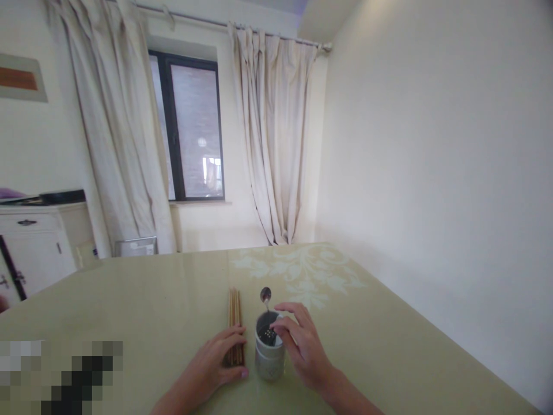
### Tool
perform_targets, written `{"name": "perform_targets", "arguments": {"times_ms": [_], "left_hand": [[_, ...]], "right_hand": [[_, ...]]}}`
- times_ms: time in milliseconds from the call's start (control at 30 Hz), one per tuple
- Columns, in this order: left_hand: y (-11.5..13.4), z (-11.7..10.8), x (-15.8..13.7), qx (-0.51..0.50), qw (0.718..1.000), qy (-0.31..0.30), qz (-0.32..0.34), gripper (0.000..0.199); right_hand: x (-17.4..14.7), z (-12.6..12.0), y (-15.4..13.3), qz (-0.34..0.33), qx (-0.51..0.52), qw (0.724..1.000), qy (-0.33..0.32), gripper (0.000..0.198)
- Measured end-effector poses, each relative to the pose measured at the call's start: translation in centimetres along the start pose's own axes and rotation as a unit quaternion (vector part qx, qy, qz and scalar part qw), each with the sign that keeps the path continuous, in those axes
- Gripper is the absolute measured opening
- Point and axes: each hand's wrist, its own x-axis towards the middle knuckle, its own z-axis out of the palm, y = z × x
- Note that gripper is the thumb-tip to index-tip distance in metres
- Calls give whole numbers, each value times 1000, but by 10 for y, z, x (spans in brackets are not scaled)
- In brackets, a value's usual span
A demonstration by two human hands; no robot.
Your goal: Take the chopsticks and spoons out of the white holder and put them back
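A bundle of wooden chopsticks (234,305) lies on the table, pointing away from me. My left hand (216,354) is closed over its near part, fingers across the top and thumb at the right side. Just right of the bundle stands a light-coloured cylindrical utensil holder (270,366) with a dark inside and small pale dots at its bottom. A metal spoon (265,295) leans in it, bowl end up past the far rim. My right hand (302,343) is at the holder's right rim, thumb and index fingertip together over the mouth. Whatever they pinch is too small to make out.
The pale green table (151,311) has a white floral pattern at its far right. A wall (432,173) runs along the right side. Behind are curtains (276,127) and a window (196,127). A white cabinet (38,236) stands at left. A blurred-out patch covers the lower left.
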Motion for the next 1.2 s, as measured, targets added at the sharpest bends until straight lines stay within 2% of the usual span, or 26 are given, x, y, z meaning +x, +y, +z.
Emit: {"name": "perform_targets", "arguments": {"times_ms": [100, 200, 300, 400, 467, 533, 633, 667, 767, 867, 967, 1100, 1200], "left_hand": [[6, -7, -1, -12, 1000, -19, 1, 51], [10, -14, -1, -37, 998, -44, 7, 51], [6, -15, -2, -46, 998, -49, 10, 53], [-4, -11, -5, -49, 998, -33, 16, 57], [-6, -10, -6, -54, 998, 9, 8, 61], [5, -14, -3, -73, 993, 92, -5, 60], [48, -32, 8, -137, 963, 233, -19, 57], [66, -39, 14, -164, 956, 244, -8, 56], [117, -60, 33, -231, 950, 208, 21, 56], [144, -71, 50, -240, 949, 202, 24, 51], [151, -72, 56, -267, 944, 194, -4, 51], [153, -72, 53, -316, 937, 144, -34, 57], [140, -83, 53, -302, 945, 125, -26, 53]], "right_hand": [[25, -7, -15, -42, -24, 999, 17, 22], [63, -14, -38, -67, -30, 995, 65, 24], [98, -22, -61, -52, -22, 994, 94, 29], [115, -29, -73, -35, 10, 995, 96, 26], [117, -32, -73, -27, 8, 997, 66, 23], [115, -34, -72, -19, -5, 999, 35, 22], [113, -36, -74, 10, 18, 999, 34, 22], [113, -36, -76, 23, 41, 998, 42, 22], [114, -37, -80, 45, 103, 992, 58, 22], [115, -40, -77, 52, 106, 991, 57, 19], [115, -43, -72, 63, 91, 992, 57, 19], [116, -38, -70, 78, 99, 990, 65, 21], [118, -34, -64, 87, 89, 990, 65, 20]]}}
